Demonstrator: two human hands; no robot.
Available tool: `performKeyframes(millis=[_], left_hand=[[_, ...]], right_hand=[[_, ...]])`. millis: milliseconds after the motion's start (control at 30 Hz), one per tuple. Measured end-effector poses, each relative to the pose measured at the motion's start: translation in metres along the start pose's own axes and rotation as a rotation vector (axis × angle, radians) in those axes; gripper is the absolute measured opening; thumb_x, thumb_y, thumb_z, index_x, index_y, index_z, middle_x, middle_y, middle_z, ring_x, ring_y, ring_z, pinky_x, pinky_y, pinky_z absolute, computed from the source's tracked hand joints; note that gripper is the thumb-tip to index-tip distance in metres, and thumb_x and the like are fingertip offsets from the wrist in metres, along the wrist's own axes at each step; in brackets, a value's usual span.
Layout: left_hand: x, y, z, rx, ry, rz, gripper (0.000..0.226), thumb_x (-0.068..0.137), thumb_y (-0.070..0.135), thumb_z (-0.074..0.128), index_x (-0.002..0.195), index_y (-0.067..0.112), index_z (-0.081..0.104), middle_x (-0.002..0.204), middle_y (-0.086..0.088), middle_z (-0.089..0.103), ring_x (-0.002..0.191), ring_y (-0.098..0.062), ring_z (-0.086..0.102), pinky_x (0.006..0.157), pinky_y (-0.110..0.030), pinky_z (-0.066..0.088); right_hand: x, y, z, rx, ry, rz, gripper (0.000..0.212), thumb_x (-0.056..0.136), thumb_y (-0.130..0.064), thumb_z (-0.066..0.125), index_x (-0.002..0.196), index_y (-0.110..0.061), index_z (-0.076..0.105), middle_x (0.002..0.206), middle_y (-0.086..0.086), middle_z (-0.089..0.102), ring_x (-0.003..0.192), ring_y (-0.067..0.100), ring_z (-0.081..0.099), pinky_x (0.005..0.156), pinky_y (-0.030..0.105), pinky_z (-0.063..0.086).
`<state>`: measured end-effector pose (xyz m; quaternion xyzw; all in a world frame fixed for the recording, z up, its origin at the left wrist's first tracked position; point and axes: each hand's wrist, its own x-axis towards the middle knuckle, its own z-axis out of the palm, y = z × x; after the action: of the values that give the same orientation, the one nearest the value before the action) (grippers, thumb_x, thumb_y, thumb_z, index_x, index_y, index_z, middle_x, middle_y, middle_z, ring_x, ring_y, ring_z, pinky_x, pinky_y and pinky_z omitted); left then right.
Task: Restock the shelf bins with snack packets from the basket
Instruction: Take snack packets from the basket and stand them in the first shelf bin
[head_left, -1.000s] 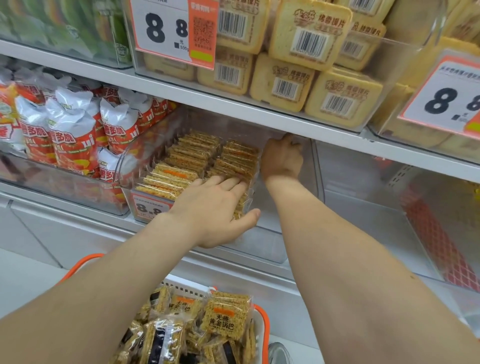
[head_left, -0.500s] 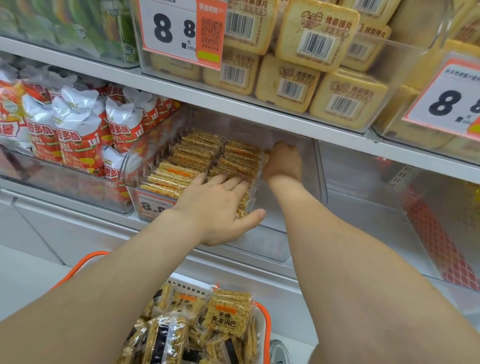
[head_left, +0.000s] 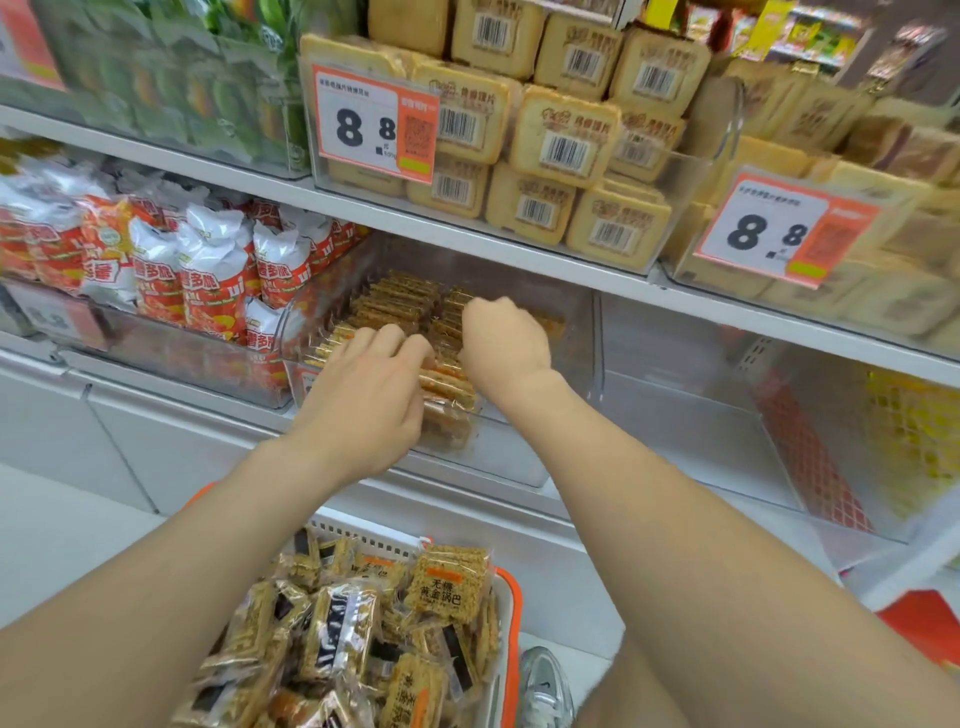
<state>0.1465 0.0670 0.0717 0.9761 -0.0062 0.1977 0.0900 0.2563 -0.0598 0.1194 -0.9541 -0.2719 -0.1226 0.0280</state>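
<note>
Right grip has pulled forward out of the bin's back right corner and now sits just beside left grip, both over the same rows; the view has also tipped up a bit. Both grips are curled knuckles-up on the packet tops with fingertips hidden, so I cannot tell whether either pinches a packet or only presses. Task thing: flat square golden-brown rice-crust packets in clear crinkly film, standing on edge in two rows inside the clear hard-plastic shelf bin on the white metal shelf. Many more lie jumbled in the white slotted plastic basket with orange rim below. The step looks like squaring up the rows, likely to free room at the bin's right side. To do it well: push evenly on the top edges, keep packets upright, don't squeeze. The crust looks brittle and the film slippery, and the front packets lean and could tip over the front lip. Neighbours: puffy red-and-white foil bags to the left, pale toast-slice packs with barcodes above.
</note>
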Motion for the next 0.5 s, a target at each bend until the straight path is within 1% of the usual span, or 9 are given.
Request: performKeyframes(millis=[67,133,167,200,267,333,400,467,500], left_hand=[[-0.017,-0.001,-0.004,-0.005,0.035,-0.035,0.020,0.095,0.021,0.053,0.114,0.020,0.059,0.108,-0.001,0.056,0.101,-0.027,0.049,0.084,-0.045,0.046],[-0.033,-0.001,-0.007,-0.004,-0.005,-0.043,0.013,0.095,0.022,0.053,0.106,0.019,0.058,0.100,-0.003,0.060,0.094,-0.029,0.054,0.075,-0.043,0.045],[-0.041,-0.001,-0.008,-0.009,-0.052,-0.042,0.008,0.094,0.024,0.051,0.100,0.022,0.056,0.095,-0.002,0.063,0.089,-0.031,0.057,0.071,-0.041,0.044],[-0.048,-0.001,-0.011,-0.011,-0.113,-0.043,0.005,0.093,0.026,0.048,0.093,0.026,0.053,0.089,-0.002,0.065,0.083,-0.031,0.060,0.069,-0.040,0.047],[-0.064,-0.002,-0.017,-0.013,-0.246,-0.065,0.010,0.091,0.028,0.047,0.081,0.028,0.048,0.081,-0.002,0.065,0.076,-0.032,0.062,0.065,-0.043,0.054],[-0.085,0.001,-0.018,-0.022,-0.366,-0.115,0.017,0.093,0.026,0.049,0.077,0.026,0.049,0.082,-0.003,0.066,0.077,-0.032,0.063,0.067,-0.044,0.055],[-0.106,0.008,-0.014,0.024,-0.490,-0.138,0.019,0.096,0.025,0.048,0.078,0.025,0.051,0.084,-0.004,0.067,0.081,-0.032,0.064,0.070,-0.042,0.055],[-0.124,0.016,-0.008,0.051,-0.647,-0.133,0.021,0.096,0.025,0.045,0.080,0.022,0.058,0.083,-0.004,0.065,0.081,-0.029,0.064,0.073,-0.041,0.057],[-0.132,0.020,-0.004,0.046,-0.723,-0.132,0.023,0.097,0.025,0.045,0.083,0.021,0.063,0.086,-0.004,0.067,0.083,-0.028,0.065,0.076,-0.042,0.058]], right_hand=[[-0.022,-0.014,-0.013,0.009,0.018,-0.084,0.018,0.094,-0.006,0.056,0.109,-0.009,0.066,0.110,0.015,0.068,0.103,0.038,0.067,0.074,0.042,0.050],[-0.049,-0.027,-0.024,0.024,-0.029,-0.156,0.017,0.094,-0.014,0.058,0.108,-0.011,0.067,0.110,0.015,0.069,0.102,0.039,0.068,0.074,0.041,0.049],[-0.062,-0.033,-0.027,0.032,-0.058,-0.186,0.018,0.094,-0.017,0.058,0.109,-0.011,0.067,0.111,0.015,0.069,0.103,0.039,0.068,0.074,0.041,0.049],[-0.075,-0.038,-0.030,0.035,-0.085,-0.216,0.020,0.094,-0.018,0.058,0.111,-0.011,0.067,0.112,0.016,0.070,0.103,0.039,0.069,0.073,0.040,0.048],[-0.100,-0.047,-0.030,0.027,-0.174,-0.284,0.015,0.094,-0.017,0.058,0.107,-0.013,0.065,0.107,0.014,0.068,0.101,0.038,0.069,0.069,0.037,0.044],[-0.124,-0.053,-0.023,0.025,-0.335,-0.341,0.005,0.095,-0.015,0.058,0.097,-0.019,0.055,0.091,0.008,0.056,0.089,0.035,0.063,0.067,0.036,0.043],[-0.145,-0.058,-0.010,-0.011,-0.500,-0.389,0.010,0.094,-0.011,0.057,0.090,-0.017,0.050,0.082,0.001,0.044,0.075,0.027,0.054,0.065,0.036,0.044],[-0.163,-0.060,0.006,-0.041,-0.626,-0.409,0.018,0.092,-0.006,0.058,0.078,-0.013,0.050,0.078,0.002,0.046,0.067,0.023,0.052,0.057,0.033,0.044],[-0.172,-0.060,0.015,-0.038,-0.679,-0.404,0.025,0.091,-0.003,0.058,0.073,-0.014,0.046,0.075,0.003,0.047,0.064,0.022,0.051,0.054,0.031,0.043]])
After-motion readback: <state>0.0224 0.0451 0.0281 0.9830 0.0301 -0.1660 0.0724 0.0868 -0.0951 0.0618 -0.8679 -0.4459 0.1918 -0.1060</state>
